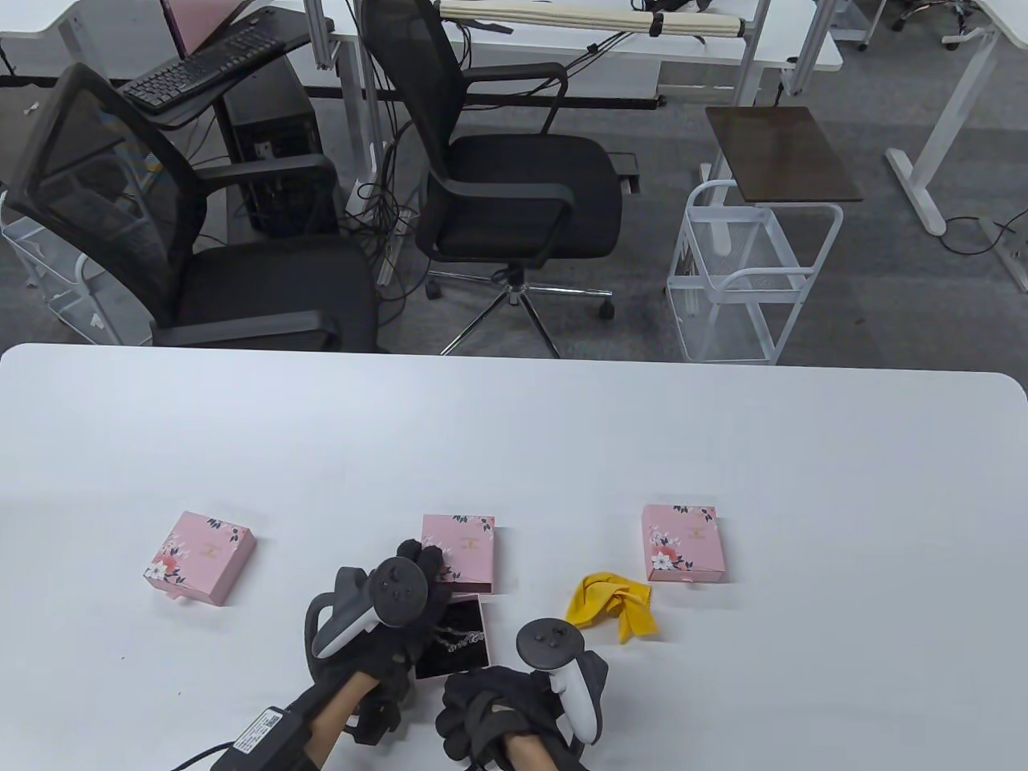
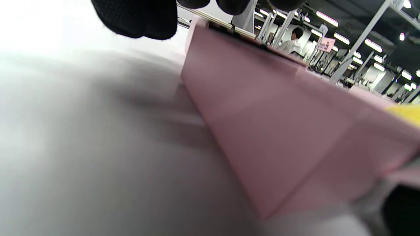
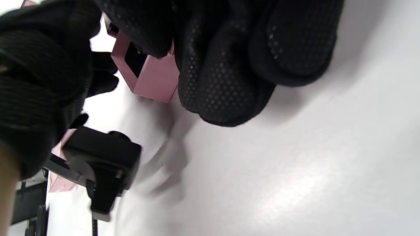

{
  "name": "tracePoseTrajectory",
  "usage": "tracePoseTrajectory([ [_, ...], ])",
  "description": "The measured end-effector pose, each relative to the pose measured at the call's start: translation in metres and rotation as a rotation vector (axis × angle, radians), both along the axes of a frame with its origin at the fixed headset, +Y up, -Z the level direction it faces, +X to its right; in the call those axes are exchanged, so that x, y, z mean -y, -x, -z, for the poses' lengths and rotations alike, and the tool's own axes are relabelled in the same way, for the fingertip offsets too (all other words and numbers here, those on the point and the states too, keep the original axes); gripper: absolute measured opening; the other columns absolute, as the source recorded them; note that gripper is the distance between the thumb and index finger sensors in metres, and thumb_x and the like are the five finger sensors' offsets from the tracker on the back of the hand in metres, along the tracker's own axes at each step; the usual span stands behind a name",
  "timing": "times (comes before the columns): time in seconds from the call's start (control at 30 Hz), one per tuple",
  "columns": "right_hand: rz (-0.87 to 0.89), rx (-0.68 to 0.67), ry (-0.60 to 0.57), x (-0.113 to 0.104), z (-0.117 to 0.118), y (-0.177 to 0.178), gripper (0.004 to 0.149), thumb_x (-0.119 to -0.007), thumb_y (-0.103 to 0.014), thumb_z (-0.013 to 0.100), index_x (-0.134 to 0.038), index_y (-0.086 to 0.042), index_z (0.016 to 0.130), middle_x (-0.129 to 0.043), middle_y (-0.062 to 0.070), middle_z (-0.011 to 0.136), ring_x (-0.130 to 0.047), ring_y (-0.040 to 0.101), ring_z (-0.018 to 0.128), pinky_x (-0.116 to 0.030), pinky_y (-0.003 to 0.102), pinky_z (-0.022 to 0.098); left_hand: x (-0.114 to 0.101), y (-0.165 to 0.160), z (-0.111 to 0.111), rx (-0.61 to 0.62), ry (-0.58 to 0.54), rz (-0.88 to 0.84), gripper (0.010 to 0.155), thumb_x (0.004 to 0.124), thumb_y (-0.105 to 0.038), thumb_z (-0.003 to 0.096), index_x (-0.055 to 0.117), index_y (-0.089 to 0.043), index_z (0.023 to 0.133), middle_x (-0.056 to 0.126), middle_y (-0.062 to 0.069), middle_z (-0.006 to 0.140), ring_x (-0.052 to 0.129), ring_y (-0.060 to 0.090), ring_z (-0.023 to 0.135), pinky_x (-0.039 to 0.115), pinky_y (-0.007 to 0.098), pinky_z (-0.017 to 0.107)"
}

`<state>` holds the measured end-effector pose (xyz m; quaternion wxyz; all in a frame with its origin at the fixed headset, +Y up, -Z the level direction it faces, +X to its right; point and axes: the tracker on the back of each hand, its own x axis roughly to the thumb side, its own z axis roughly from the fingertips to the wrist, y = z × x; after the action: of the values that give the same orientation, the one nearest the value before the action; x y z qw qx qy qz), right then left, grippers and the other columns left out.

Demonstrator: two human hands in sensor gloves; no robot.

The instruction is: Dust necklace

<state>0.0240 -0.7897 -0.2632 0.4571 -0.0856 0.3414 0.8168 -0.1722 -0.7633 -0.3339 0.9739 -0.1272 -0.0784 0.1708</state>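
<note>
The middle pink floral box (image 1: pixel 467 544) has its drawer (image 1: pixel 458 673) pulled out toward me; a silver necklace (image 1: pixel 462 638) lies on the drawer's black lining. My left hand (image 1: pixel 422 562) reaches over the drawer's left side, with its fingertips on the box's near left corner. The left wrist view shows the box's pink side (image 2: pixel 262 124) close up below the fingers (image 2: pixel 141 19). My right hand (image 1: pixel 482 703) sits at the drawer's front right corner. In the right wrist view its curled fingers (image 3: pixel 226 82) touch the drawer's corner (image 3: pixel 154 82). A crumpled yellow cloth (image 1: pixel 612 608) lies to the right, untouched.
Two more closed pink boxes lie on the white table (image 1: pixel 514 434), one at the left (image 1: pixel 201 556) and one at the right (image 1: pixel 685 542). Office chairs (image 1: pixel 498 193) and a white wire cart (image 1: pixel 747 273) stand beyond the far edge.
</note>
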Motion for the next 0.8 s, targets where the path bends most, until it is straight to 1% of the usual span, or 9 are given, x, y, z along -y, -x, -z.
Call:
tracePoseTrajectory([
  [0.17,-0.083,-0.101,-0.019,-0.02,0.006,-0.009,0.049,-0.074,-0.034,0.068,-0.075,0.007,0.094,-0.096,0.021,0.073,-0.102,0.036,0.047,-0.087,0.044,0.039,-0.028,0.019,-0.008,-0.043,-0.076,-0.121,0.063,0.052,-0.05,0.0633,0.036,-0.024,0.118,0.026,0.011,0.125,0.054,0.043,0.1,0.06,0.055,0.072],
  [0.27,-0.228,-0.185,-0.125,-0.043,0.015,-0.015,0.049,-0.074,-0.036,0.068,-0.076,0.005,0.094,-0.096,0.021,0.073,-0.102,0.035,0.046,-0.087,0.044,0.039,-0.037,0.03,-0.02,-0.041,-0.106,-0.135,0.063,0.053,-0.05,0.0631,0.038,-0.024,0.118,0.028,0.011,0.125,0.055,0.043,0.099,0.061,0.055,0.071],
  [0.3,-0.317,-0.198,-0.199,-0.055,0.02,-0.017,0.049,-0.074,-0.037,0.067,-0.076,0.004,0.094,-0.096,0.02,0.073,-0.102,0.035,0.046,-0.087,0.044,0.039,-0.038,0.035,-0.025,-0.041,-0.122,-0.128,0.063,0.053,-0.051,0.0633,0.038,-0.024,0.118,0.028,0.011,0.125,0.055,0.043,0.099,0.061,0.055,0.071],
  [0.37,-0.4,-0.196,-0.276,-0.066,0.027,-0.017,0.048,-0.075,-0.036,0.067,-0.076,0.002,0.095,-0.096,0.019,0.073,-0.102,0.035,0.046,-0.086,0.045,0.039,-0.038,0.041,-0.033,-0.045,-0.156,-0.154,0.063,0.054,-0.051,0.0633,0.04,-0.023,0.118,0.03,0.012,0.125,0.058,0.043,0.098,0.062,0.055,0.071],
  [0.47,-0.495,-0.188,-0.434,-0.077,0.037,-0.005,0.044,-0.076,-0.034,0.066,-0.076,-0.002,0.096,-0.094,0.018,0.076,-0.1,0.036,0.05,-0.085,0.046,0.042,-0.037,0.046,-0.036,-0.052,-0.145,-0.186,0.063,0.054,-0.051,0.0633,0.041,-0.023,0.118,0.031,0.013,0.125,0.058,0.043,0.098,0.063,0.054,0.07],
  [0.57,-0.595,-0.195,-0.54,-0.076,0.042,0.01,0.043,-0.078,-0.032,0.065,-0.074,-0.006,0.099,-0.088,0.021,0.085,-0.095,0.04,0.061,-0.081,0.051,0.049,-0.036,0.048,-0.039,-0.056,-0.148,-0.201,0.063,0.055,-0.051,0.0631,0.043,-0.023,0.117,0.033,0.012,0.124,0.06,0.042,0.097,0.064,0.054,0.07],
  [0.6,-0.632,-0.229,-0.59,-0.074,0.044,0.015,0.043,-0.079,-0.032,0.065,-0.073,-0.008,0.1,-0.084,0.023,0.089,-0.091,0.043,0.067,-0.078,0.053,0.053,-0.035,0.049,-0.04,-0.055,-0.154,-0.2,0.062,0.056,-0.051,0.063,0.043,-0.022,0.117,0.034,0.012,0.124,0.06,0.042,0.097,0.064,0.053,0.07],
  [0.67,-0.704,-0.238,-0.629,-0.066,0.045,0.021,0.043,-0.08,-0.031,0.064,-0.073,-0.01,0.101,-0.076,0.027,0.097,-0.085,0.048,0.075,-0.074,0.057,0.058,-0.035,0.051,-0.04,-0.054,-0.16,-0.199,0.062,0.056,-0.051,0.0628,0.044,-0.023,0.117,0.035,0.011,0.124,0.061,0.041,0.097,0.064,0.053,0.069],
  [0.8,-0.667,-0.247,-0.652,-0.05,0.044,0.025,0.042,-0.081,-0.029,0.063,-0.073,-0.013,0.101,-0.068,0.031,0.103,-0.077,0.053,0.082,-0.068,0.061,0.062,-0.037,0.054,-0.04,-0.076,-0.179,-0.211,0.062,0.057,-0.051,0.0628,0.045,-0.023,0.117,0.037,0.011,0.124,0.061,0.041,0.096,0.065,0.053,0.069],
])
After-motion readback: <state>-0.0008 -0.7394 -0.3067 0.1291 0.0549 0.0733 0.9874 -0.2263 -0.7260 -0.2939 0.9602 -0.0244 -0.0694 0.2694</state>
